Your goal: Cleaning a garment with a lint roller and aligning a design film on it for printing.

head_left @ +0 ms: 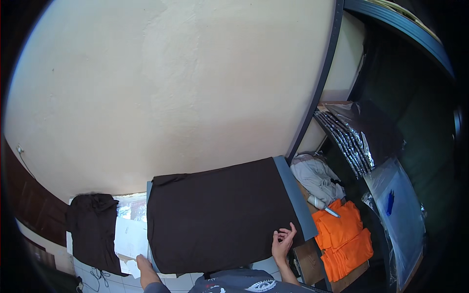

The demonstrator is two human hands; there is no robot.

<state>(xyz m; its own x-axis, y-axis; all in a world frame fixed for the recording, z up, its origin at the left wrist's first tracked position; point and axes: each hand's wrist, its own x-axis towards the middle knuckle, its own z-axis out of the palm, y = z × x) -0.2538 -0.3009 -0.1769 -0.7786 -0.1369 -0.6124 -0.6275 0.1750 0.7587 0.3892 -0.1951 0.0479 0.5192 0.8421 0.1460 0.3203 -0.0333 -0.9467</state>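
Observation:
A dark brown cloth [220, 219] lies spread over a blue-grey board [297, 200], whose edges show along the left and right sides. Over the near right corner of the cloth is my right hand [283, 242], fingers loosely bent and apart, with nothing seen in them. My left hand [145, 269] is at the board's near left corner, beside white paper sheets [131, 237]. Its fingers are mostly hidden, so whether it grips the board's edge or the paper does not show.
Left of the board lies another dark cloth [92, 227]. Folded orange cloth [342, 234], a grey cloth bundle [315, 173] and a white tube [316, 201] sit to the right. Farther right, a rack holds plastic-wrapped packs [344, 141] and a clear plastic stack [403, 224] with a blue tool [390, 202].

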